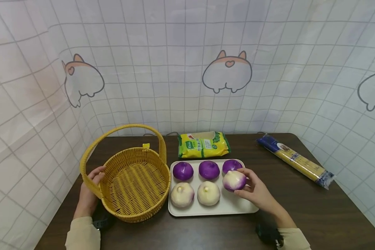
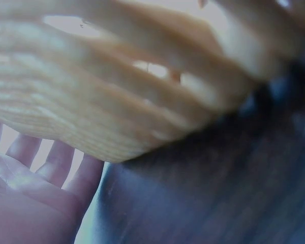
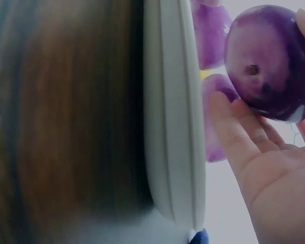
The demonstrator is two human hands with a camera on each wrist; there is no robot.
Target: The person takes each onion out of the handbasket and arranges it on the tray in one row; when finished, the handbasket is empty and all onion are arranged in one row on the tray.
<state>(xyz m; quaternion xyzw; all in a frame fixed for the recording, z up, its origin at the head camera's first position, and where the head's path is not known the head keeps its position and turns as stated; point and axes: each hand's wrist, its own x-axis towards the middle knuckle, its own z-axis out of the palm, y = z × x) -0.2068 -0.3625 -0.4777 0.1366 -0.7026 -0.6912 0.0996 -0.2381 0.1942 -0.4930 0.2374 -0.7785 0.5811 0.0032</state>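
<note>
My right hand (image 1: 254,189) pinches a white-and-purple turnip (image 1: 234,181) between thumb and fingers, over the right part of a white tray (image 1: 232,207). The right wrist view shows the turnip's purple underside (image 3: 267,61), with a small dark spot in it. Two similar turnips lie in the tray's front row, one at the left (image 1: 182,195) and one in the middle (image 1: 208,193). Behind them is a row of purple bulbs (image 1: 209,170). My left hand (image 1: 90,191) rests against the left side of a yellow wicker basket (image 1: 137,185), its fingers (image 2: 58,165) extended along the basket wall.
The basket's tall arched handle (image 1: 129,127) rises beside the tray. Behind the tray lies a yellow-green Knorr packet (image 1: 203,145). A long pack of pasta (image 1: 295,159) lies diagonally at the right of the dark table (image 1: 325,215). A tile-patterned cloth (image 1: 162,86) hangs behind.
</note>
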